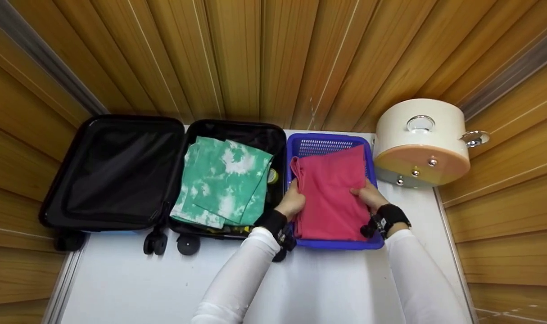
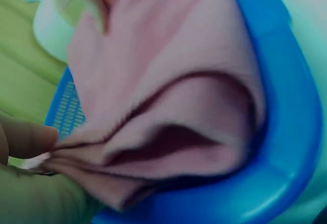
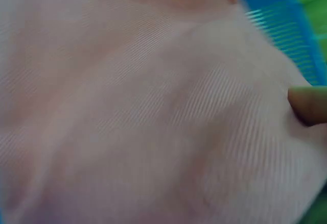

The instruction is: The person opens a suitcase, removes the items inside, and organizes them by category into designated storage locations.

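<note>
A folded pink cloth (image 1: 332, 193) lies over the blue plastic basket (image 1: 336, 245), covering most of its opening. My left hand (image 1: 292, 201) pinches the cloth's left edge. In the left wrist view, the thumb and finger (image 2: 30, 140) close on several stacked layers, and a loose fold gapes beside them. On the opposite edge, my right hand (image 1: 370, 194) grips the cloth with the thumb on top and the other fingers hidden beneath. The right wrist view is filled by ribbed fabric (image 3: 168, 112), with the thumb (image 3: 309, 104) pressing on its edge.
Left of the basket an open black suitcase holds green-and-white tie-dye clothing (image 1: 226, 180); its other half, a black shell (image 1: 120, 175), lies flat farther left. A cream rounded case (image 1: 422, 139) with metal handles stands right. Wooden panels (image 1: 237, 58) enclose the white table (image 1: 165, 288).
</note>
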Demonstrator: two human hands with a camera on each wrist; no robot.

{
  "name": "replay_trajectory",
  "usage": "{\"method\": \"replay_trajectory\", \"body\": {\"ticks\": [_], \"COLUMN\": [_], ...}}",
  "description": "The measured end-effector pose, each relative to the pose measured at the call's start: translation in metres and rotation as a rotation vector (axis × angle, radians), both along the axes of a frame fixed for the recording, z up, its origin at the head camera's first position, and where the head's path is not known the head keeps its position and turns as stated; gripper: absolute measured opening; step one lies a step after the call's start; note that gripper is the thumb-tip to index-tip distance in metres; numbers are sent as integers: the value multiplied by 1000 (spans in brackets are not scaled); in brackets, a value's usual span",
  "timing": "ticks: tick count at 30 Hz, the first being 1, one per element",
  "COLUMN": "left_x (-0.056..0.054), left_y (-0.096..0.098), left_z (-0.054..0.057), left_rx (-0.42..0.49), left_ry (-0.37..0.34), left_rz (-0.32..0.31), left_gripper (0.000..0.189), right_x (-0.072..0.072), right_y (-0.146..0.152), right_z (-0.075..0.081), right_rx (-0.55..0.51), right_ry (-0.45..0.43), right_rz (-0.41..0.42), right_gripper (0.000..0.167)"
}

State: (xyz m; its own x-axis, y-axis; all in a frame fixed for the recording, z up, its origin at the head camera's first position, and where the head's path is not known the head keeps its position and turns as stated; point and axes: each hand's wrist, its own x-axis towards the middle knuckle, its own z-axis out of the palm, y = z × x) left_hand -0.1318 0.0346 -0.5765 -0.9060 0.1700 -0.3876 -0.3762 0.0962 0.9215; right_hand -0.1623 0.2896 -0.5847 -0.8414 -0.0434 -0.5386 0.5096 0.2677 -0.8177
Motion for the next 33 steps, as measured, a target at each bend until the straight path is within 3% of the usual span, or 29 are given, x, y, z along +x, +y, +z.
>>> {"method": "replay_trajectory", "body": {"ticks": [4,8,11,15,18,22,26,29,33], "left_x": [0,11,28,53,65,73,72,70,67], "left_y": [5,-2,-14,-23,-20,-10,-4,-3,-1], "left_z": [0,6,15,24,23,15,8,1,-10], "left_rx": [-187,-373,-562,-919,-1151,-1359,-1463,-1476,-1425], "left_ry": [105,250,456,742,855,878,822,806,812], "left_rz": [-118,-207,-261,-370,-519,-724,-842,-903,-963], "left_gripper": [85,92,76,36,19,14,20,26,40], "right_x": [0,10,35,70,84,87,82,76,70], "right_y": [-5,-7,-8,-14,-19,-21,-17,-13,-10], "right_z": [-1,18,33,39,32,19,10,3,-4], "right_rx": [176,358,491,615,671,732,720,675,656], "right_ry": [47,125,259,422,463,420,344,303,309], "right_rz": [31,95,129,159,215,326,445,502,544], "right_gripper": [69,74,67,52,48,54,59,57,51]}}
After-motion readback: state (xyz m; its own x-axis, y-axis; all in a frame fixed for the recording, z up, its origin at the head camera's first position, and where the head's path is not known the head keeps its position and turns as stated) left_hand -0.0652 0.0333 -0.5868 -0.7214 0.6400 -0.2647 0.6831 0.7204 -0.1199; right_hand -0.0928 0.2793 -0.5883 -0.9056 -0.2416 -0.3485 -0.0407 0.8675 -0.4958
